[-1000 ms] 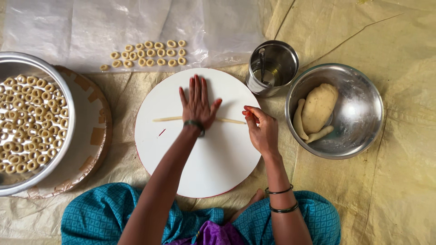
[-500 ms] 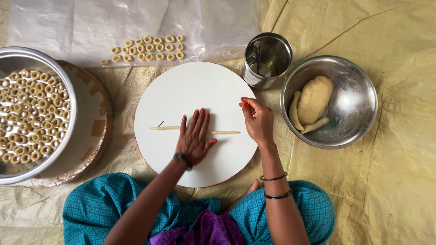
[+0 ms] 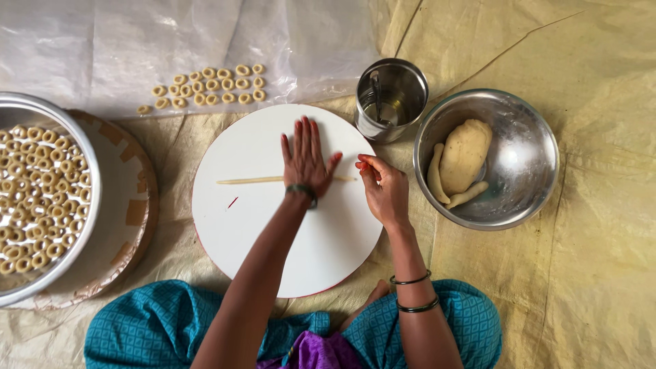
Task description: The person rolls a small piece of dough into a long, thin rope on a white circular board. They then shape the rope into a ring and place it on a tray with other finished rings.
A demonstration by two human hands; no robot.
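Our left hand (image 3: pixel 305 162) open flat on the thin dough rope (image 3: pixel 254 180), white round board (image 3: pixel 273 239), our right hand (image 3: pixel 384 191) loosely curled, empty, at the rope's right end

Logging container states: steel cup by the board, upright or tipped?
Upright. The steel cup stands on its base beside the round white board, its open mouth facing the camera, a spoon leaning inside; contents unclear.

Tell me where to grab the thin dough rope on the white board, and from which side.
Take the dough rope by its free left end, coming from above with a light fingertip pinch. It lies flat and straight across the board, so nothing can get under it. The left hand presses flat on its middle, and the right hand sits at its right end. It looks thin and soft, so probably support its length.
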